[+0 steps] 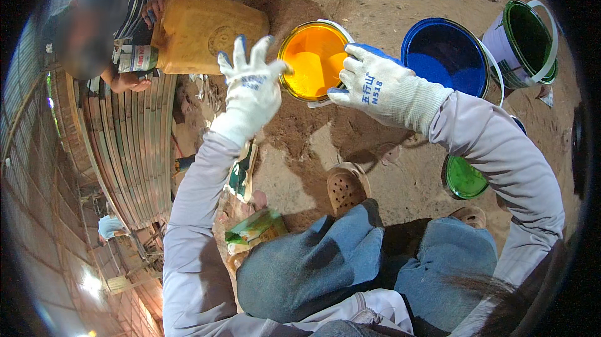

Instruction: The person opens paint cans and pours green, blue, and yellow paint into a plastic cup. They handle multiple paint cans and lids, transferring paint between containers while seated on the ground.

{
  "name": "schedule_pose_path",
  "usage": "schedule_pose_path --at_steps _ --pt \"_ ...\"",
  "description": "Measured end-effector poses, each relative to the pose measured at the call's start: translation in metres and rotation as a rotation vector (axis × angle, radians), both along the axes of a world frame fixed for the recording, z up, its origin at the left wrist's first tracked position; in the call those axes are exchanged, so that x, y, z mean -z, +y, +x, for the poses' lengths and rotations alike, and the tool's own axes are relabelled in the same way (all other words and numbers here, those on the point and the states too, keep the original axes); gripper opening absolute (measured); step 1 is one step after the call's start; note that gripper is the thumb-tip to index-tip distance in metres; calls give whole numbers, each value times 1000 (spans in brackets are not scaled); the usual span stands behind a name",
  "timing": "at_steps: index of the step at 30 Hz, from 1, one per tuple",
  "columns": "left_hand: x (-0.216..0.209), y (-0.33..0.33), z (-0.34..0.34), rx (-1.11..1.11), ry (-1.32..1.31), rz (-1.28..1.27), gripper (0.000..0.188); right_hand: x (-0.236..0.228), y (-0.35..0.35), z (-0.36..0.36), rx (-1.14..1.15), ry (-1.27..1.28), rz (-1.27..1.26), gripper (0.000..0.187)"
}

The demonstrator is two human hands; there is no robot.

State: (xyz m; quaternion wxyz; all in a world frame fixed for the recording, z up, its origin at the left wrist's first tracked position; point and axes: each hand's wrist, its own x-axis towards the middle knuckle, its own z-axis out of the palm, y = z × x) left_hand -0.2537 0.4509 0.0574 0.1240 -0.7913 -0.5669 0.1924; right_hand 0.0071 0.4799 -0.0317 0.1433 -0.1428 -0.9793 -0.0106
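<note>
A round bucket of bright yellow-orange paint [310,64] stands on the ground ahead of me. My right hand [379,86], in a white knit glove with blue fingertips, grips its right rim, thumb at the near side. To the left of the bucket my left hand [249,86], gloved the same way, is raised with its fingers spread and nothing in it; its thumb side comes close to the bucket's left rim. Right of my right hand stands a bucket of blue paint [438,55], its white handle hanging down one side.
A dark green paint bucket [529,42] stands at the far right. Nearer lies a green-coated lid [466,177]. At the upper left, a person in stripes sits by a yellow jerrycan [213,33], holding a small can [134,58]. A green-stained container [256,229] is beside my knee.
</note>
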Motion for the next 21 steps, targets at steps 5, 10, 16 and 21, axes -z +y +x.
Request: schedule_pose_path --at_steps 5,10,16,21 --pt "38 48 -41 -151 -240 105 47 6 1 -1 -17 49 19 21" --pt "63 58 -74 -173 -494 96 55 7 2 -4 -3 -10 -26 23" --pt "69 50 -74 -63 -325 176 49 10 1 -4 19 75 27 25" --pt "77 39 -76 -260 -323 157 47 23 3 -12 37 110 50 22"
